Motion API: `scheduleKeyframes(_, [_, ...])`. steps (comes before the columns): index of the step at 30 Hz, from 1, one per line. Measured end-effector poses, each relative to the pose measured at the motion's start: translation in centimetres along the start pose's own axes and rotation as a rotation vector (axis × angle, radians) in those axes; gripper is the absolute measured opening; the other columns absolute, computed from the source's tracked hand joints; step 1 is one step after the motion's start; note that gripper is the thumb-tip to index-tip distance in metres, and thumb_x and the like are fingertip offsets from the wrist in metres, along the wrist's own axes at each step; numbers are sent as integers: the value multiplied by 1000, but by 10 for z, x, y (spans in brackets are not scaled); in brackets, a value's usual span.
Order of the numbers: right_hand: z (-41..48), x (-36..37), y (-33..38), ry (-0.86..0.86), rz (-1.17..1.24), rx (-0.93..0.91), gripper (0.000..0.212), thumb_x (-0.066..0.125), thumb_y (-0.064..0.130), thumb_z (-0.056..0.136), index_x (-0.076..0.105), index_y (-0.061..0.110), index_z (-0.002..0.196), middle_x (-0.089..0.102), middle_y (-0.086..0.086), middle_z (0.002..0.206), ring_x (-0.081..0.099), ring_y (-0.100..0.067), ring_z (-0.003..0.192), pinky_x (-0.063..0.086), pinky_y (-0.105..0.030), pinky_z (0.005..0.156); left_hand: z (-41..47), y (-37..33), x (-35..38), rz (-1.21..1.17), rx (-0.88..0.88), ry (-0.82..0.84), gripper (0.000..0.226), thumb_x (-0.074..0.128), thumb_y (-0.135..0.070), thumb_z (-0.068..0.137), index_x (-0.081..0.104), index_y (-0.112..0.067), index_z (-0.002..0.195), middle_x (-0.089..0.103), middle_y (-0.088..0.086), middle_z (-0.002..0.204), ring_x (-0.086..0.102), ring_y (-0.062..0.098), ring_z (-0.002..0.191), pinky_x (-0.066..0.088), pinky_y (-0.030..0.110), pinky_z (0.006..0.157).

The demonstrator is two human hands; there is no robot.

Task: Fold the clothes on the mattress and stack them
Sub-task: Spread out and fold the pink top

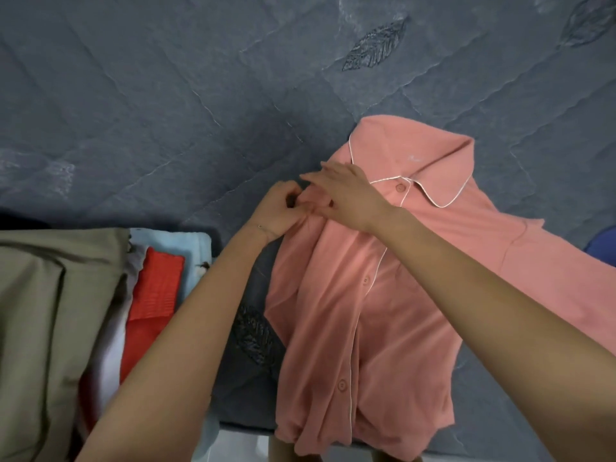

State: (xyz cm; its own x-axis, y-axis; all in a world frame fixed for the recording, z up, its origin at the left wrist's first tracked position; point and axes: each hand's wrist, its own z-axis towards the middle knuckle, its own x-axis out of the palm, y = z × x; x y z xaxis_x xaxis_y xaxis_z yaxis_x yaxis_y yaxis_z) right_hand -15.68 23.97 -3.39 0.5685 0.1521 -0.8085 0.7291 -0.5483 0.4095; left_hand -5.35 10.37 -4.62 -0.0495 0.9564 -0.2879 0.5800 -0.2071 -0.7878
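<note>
The left hand [276, 208] buries its fingertips in the pink shirt [383, 311]. The shirt's sleeve, far right of the right hand [346, 195], runs off-frame beside a cut-off blue thing [601, 250]. The white mark [415, 158] just beyond that hand is too small to read.

A soft, matt cloth is being pinched by the left hand [278, 211]: the salmon shirt [383, 311], edged with smooth white piping [377, 271] and matt buttons [342, 385]. Beyond the grip, the mattress cover [166, 95] is being seen as quilted grey cloth, faintly glossy. Left of the grip, a smooth olive cloth [50, 311], a ribbed red cloth [156, 288] and a fluffy pale blue cloth [196, 245] are being seen.
</note>
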Motion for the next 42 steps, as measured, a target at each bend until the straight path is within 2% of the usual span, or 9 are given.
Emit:
scheduleKeyframes(5, [6,-12,-6,-82,74,-7,25,66,31,90,66,10,104,61,-9,102,51,-28,105,33,-36,88,-8,-3,-8,-69,-37,77,22,57,-15,95,46,-17,76,46,-3,74,42,6,69,34,15,58])
scheduleKeyframes(11, [4,-23,-18,8,149,12,20,71,21,85,69,5,97,62,-12,98,51,-30,99,37,-37,88,-23,-10,-16,-90,-321,431,20,56,-32,97,60,-17,86,61,-7,71,57,4,62,50,20,56])
scheduleKeyframes(15, [5,-29,-25,47,162,29,17,72,14,84,68,2,95,60,-16,98,51,-33,103,37,-41,94,-29,-11,-24,-131,-408,556,10,56,-21,97,63,-16,94,67,-4,86,61,8,81,54,29,86])
scheduleKeyframes(19, [2,-32,-25,120,92,35,23,73,16,83,68,3,102,60,-15,104,51,-33,108,37,-39,96,-33,-11,-36,-72,-232,513,10,54,-10,97,59,-14,90,61,3,97,56,14,97,47,31,98])
scheduleKeyframes(24, [0,-36,18,266,166,-79,51,76,28,79,60,20,126,63,0,113,54,-20,107,40,-34,97,-37,-10,-35,-20,-168,415,14,52,-14,98,53,-8,86,53,7,81,53,18,77,51,40,75])
scheduleKeyframes(28, [-1,-42,32,279,316,-13,15,75,31,83,63,23,86,56,8,75,52,-13,75,40,-23,69,-37,-9,-41,24,-90,257,19,59,-21,95,57,-18,76,50,-4,65,47,4,55,43,25,55])
scheduleKeyframes(30, [-2,-47,31,247,400,9,17,73,21,85,59,19,75,52,8,67,46,-7,63,35,-21,58,-37,-8,-44,24,-121,290,20,60,-24,95,60,-15,77,52,-2,64,48,1,49,43,20,49])
scheduleKeyframes(36, [-9,-52,13,279,478,91,5,71,7,83,68,6,79,65,-5,76,54,-10,72,44,-28,71,-51,1,-28,141,-207,519,9,63,-16,91,57,-18,85,56,-4,83,54,10,78,49,26,74])
scheduleKeyframes(42, [-15,-40,26,267,326,87,18,68,7,81,72,14,96,67,4,95,60,-13,92,45,-26,86,-56,-2,-30,118,-6,400,24,64,-12,87,47,-18,72,43,-6,68,39,5,63,32,26,62])
